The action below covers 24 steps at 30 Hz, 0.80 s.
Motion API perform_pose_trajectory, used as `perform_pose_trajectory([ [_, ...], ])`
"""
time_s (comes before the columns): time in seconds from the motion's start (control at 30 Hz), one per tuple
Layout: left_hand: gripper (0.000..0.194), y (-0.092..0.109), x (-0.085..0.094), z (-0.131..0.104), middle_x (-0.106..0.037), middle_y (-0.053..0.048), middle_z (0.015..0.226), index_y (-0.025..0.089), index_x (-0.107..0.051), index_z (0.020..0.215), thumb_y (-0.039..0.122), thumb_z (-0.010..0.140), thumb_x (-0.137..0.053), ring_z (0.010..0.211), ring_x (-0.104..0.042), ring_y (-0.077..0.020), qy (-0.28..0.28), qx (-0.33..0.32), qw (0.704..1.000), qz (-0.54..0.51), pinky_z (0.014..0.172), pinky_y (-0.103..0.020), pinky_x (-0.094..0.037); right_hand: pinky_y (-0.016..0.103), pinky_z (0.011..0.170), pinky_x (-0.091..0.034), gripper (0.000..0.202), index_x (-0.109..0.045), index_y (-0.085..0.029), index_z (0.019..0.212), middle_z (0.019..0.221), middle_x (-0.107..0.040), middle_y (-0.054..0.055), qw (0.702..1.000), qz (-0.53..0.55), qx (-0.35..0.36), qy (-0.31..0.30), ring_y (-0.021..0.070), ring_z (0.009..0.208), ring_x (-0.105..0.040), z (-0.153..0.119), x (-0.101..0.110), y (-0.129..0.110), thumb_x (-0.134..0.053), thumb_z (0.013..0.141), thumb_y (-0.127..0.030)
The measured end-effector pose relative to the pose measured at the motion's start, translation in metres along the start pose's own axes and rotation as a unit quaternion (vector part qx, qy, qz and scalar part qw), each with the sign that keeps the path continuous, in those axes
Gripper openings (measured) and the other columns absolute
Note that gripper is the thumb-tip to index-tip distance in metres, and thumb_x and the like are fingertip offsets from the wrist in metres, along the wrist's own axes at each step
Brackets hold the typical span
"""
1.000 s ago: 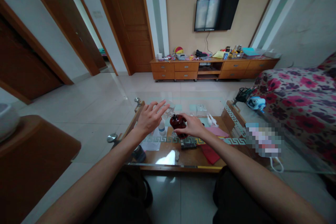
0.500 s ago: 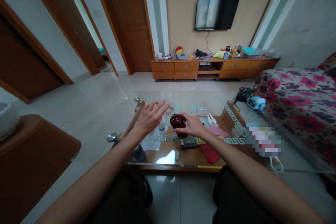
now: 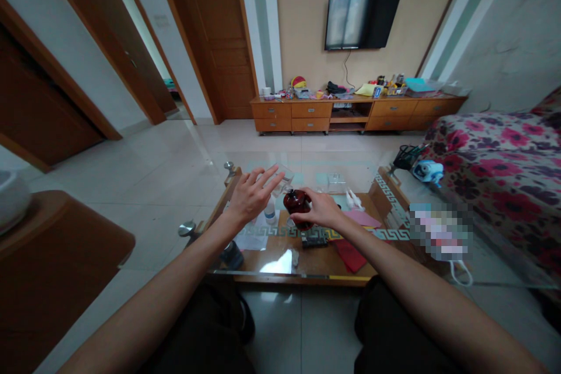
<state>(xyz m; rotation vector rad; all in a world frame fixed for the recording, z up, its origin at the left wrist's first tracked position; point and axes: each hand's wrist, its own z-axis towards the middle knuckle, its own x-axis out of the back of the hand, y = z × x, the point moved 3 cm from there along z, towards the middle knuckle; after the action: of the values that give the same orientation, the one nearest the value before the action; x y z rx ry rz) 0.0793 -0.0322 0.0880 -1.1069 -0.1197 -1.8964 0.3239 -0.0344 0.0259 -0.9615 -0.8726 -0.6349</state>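
The brown glass bottle [image 3: 293,203] is held over the middle of the glass worktop [image 3: 307,276], its dark neck turned up and away from the body. Its near and right sides are gripped by the right hand [image 3: 321,208], with the thumb laid across the front and the fingers curled around the far side. The left hand [image 3: 252,196] is held just to the left of the bottle, palm down, its fingers stretched out and partly spread. A clear glass vessel [image 3: 284,173] is seen beyond these fingertips, close to the bottle's neck; it is partly hidden, and whether it is pinched by the left hand cannot be told.

Below the left hand, a small white bottle [image 3: 270,214] with a blue band is seen upright, near a white sheet [image 3: 254,242]. A dark box [image 3: 314,240] is placed on the near side of the brown bottle, with a red piece [image 3: 350,256] and a pink sheet [image 3: 364,219] to its right. A dark jar [image 3: 233,256] is seen near the left corner — whether these things are set on the glass or beneath it cannot be told.
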Motion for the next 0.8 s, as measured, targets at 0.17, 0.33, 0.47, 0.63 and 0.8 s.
perform_pose_trajectory([
  [0.17, 0.077, -0.0006, 0.0, -0.0002, -0.048, -0.004, 0.165, 0.032, -0.036, 0.166, 0.011, 0.095, -0.055, 0.126, -0.054, -0.0341, 0.009, 0.0, 1.0, -0.007, 0.096, -0.053, -0.044, 0.045, 0.087, -0.056, 0.083, -0.059, -0.029, 0.143, 0.112, -0.08, 0.01, 1.0, 0.002, -0.002, 0.001, 0.0358, 0.103, -0.075, -0.0002, 0.0011, -0.0009, -0.079, 0.076, -0.074],
  [0.33, 0.075, -0.0011, -0.0001, -0.0005, -0.047, -0.003, 0.166, 0.032, -0.037, 0.165, 0.012, 0.096, -0.056, 0.126, -0.053, -0.0339, 0.005, 0.001, 1.0, 0.002, 0.097, -0.052, -0.044, 0.044, 0.088, -0.056, 0.085, -0.059, -0.029, 0.142, 0.115, -0.079, 0.01, 1.0, 0.006, 0.005, 0.003, 0.0354, 0.105, -0.075, -0.0003, 0.0003, 0.001, -0.077, 0.076, -0.078],
  [0.47, 0.072, -0.0006, 0.0, -0.001, -0.046, -0.003, 0.167, 0.031, -0.039, 0.164, 0.014, 0.097, -0.057, 0.128, -0.053, -0.0346, 0.004, -0.002, 1.0, 0.007, 0.098, -0.053, -0.044, 0.044, 0.09, -0.056, 0.085, -0.058, -0.028, 0.144, 0.117, -0.079, 0.01, 1.0, 0.008, 0.014, 0.004, 0.0353, 0.107, -0.075, -0.0001, -0.0002, 0.0019, -0.077, 0.077, -0.078],
  [0.63, 0.071, -0.0008, 0.0, -0.0011, -0.046, -0.003, 0.167, 0.032, -0.039, 0.164, 0.014, 0.097, -0.056, 0.126, -0.054, -0.0342, 0.003, -0.001, 1.0, 0.009, 0.098, -0.052, -0.044, 0.044, 0.091, -0.056, 0.084, -0.058, -0.029, 0.144, 0.116, -0.079, 0.009, 1.0, 0.01, 0.012, 0.003, 0.035, 0.107, -0.075, -0.0004, -0.0004, 0.002, -0.078, 0.077, -0.077],
  [0.8, 0.073, -0.0009, 0.0006, -0.0007, -0.045, -0.003, 0.167, 0.032, -0.037, 0.165, 0.014, 0.097, -0.056, 0.127, -0.054, -0.034, 0.004, 0.0, 1.0, 0.003, 0.098, -0.052, -0.045, 0.044, 0.09, -0.056, 0.085, -0.058, -0.03, 0.144, 0.115, -0.079, 0.009, 1.0, 0.006, 0.005, -0.004, 0.035, 0.107, -0.075, -0.0006, -0.0009, 0.002, -0.078, 0.076, -0.078],
])
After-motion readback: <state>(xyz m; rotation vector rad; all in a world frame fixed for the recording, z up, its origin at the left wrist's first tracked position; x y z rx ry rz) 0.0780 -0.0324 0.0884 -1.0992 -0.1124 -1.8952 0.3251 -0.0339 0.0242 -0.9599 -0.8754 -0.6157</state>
